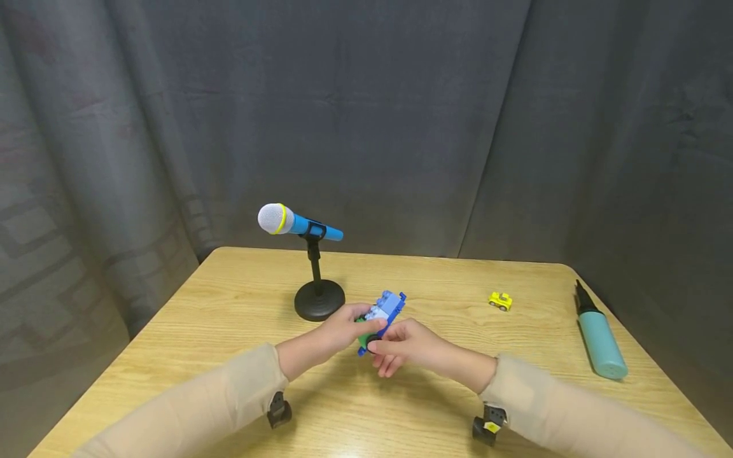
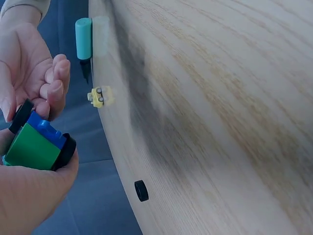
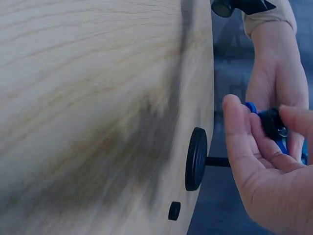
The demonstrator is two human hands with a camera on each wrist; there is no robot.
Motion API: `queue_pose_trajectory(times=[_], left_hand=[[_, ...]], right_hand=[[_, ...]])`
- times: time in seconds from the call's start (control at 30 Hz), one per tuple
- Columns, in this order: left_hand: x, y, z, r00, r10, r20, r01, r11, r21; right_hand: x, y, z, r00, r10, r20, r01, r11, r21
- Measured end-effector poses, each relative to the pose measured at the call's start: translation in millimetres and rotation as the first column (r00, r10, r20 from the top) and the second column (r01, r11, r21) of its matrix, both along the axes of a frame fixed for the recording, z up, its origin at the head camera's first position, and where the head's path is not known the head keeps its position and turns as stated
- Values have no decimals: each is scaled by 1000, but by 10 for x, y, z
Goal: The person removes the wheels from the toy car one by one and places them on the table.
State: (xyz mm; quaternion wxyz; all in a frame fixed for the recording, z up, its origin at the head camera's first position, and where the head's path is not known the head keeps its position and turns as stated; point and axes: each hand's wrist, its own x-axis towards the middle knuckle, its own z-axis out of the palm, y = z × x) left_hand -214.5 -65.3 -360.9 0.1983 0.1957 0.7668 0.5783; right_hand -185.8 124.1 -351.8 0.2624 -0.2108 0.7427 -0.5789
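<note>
In the head view, a toy brick car [image 1: 387, 306] of blue, light blue and green blocks is held above the table, tilted. My left hand [image 1: 343, 329] grips its body, with the thumb across the top. My right hand [image 1: 413, 345] is at the near end, thumb and fingers pinching a black wheel [image 1: 373, 342] on the car's side. The right wrist view shows that wheel [image 3: 273, 123] between thumb and fingers. Green block [image 2: 34, 148] and another wheel [image 2: 66, 152] show in the left wrist view. A loose black wheel [image 2: 141, 191] stands on the table.
A blue microphone [image 1: 329, 233] on a black stand [image 1: 319, 300] is behind my left hand. To the right lie a small yellow toy car [image 1: 501, 301] and a teal pump bottle [image 1: 602, 345] with a black nozzle. Dark curtains [image 1: 343, 127] surround the wooden table [image 1: 252, 273].
</note>
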Motion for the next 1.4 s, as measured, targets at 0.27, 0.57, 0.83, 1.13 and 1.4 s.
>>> queue_pose_trajectory(times=[0.27,0.57,0.83,1.13,1.4], left_hand=[[-4,-14,-12,1000,18,6,-18,1000,9],[2,3,-8,998,42,-35,-43,999,-17],[3,13,-13,999,8,-45,-10,999,-39],[21,85,-14,998,37,-55,-41,997,-68],[-4,78,-15,998,29,-54,-34,995,-89]], right_hand=[[40,-71,-35,995,-68,-74,65,997,-39],[66,-123,-40,972,-100,-215,107,994,23],[105,-146,-62,952,-95,-292,117,991,59],[119,-106,-57,943,-92,-319,126,988,86],[118,-119,-47,933,-70,-354,111,989,96]])
